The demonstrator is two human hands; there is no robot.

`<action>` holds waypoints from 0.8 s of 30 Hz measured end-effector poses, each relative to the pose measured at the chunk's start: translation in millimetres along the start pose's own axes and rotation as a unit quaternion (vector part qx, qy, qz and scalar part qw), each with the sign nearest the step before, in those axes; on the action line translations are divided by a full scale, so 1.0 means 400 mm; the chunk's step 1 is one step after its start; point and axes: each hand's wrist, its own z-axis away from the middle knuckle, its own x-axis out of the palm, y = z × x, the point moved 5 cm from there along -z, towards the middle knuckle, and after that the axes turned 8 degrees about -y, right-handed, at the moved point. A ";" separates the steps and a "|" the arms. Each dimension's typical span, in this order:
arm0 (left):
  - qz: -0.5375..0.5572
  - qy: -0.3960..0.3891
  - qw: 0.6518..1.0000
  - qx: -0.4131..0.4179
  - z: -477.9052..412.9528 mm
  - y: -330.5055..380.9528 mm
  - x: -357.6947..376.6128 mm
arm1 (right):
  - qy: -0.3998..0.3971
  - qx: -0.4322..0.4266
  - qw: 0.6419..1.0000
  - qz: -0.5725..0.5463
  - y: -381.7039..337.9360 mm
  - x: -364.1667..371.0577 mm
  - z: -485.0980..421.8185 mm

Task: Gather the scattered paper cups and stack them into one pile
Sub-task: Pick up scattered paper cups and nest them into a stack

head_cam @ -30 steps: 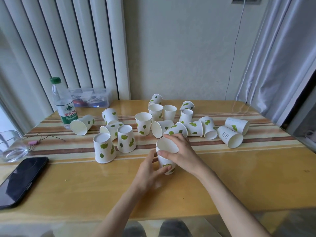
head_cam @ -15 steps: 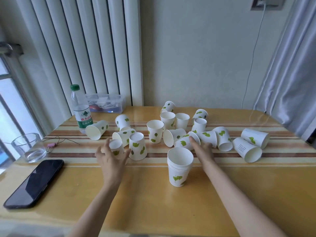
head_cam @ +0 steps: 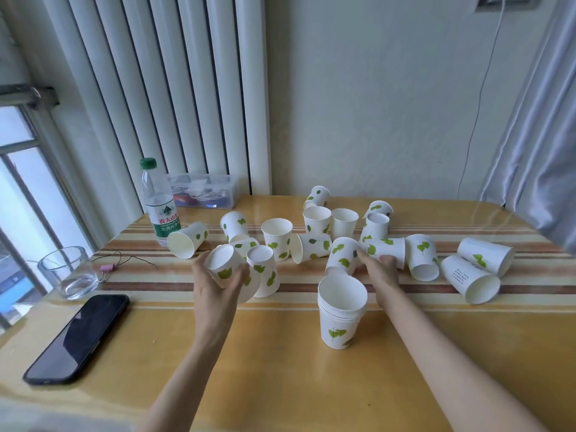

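Several white paper cups with green leaves lie scattered across the striped far half of the table (head_cam: 280, 363), some upright, some upside down, some on their sides. A short stack of nested cups (head_cam: 341, 310) stands upright in front of them. My left hand (head_cam: 215, 285) grips an upside-down cup (head_cam: 223, 263) and tilts it off the table. My right hand (head_cam: 378, 272) has its fingers on a tipped cup (head_cam: 343, 255) behind the stack.
A black phone (head_cam: 78, 336) lies at the near left. Behind it stands a glass (head_cam: 67, 271), with a thin cable and pink clip (head_cam: 106, 267) beside it. A water bottle (head_cam: 159, 204) and a clear plastic box (head_cam: 202, 190) sit at the back left.
Both hands left the stack and reached out to the scattered cups. My left hand closed on an upside-down cup and tipped it up; my right hand reached a tipped cup behind the stack.
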 end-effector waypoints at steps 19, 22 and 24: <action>0.114 -0.104 0.986 -0.063 0.028 -0.016 0.072 | -0.132 -0.290 0.940 -0.123 -0.199 -0.033 0.196; 0.148 -0.097 0.981 -0.076 0.020 -0.014 0.062 | -0.228 -0.344 0.904 -0.111 -0.203 -0.033 0.298; 0.183 -0.090 0.975 -0.083 0.025 -0.008 0.058 | -0.279 -0.342 0.896 -0.048 -0.168 -0.017 0.337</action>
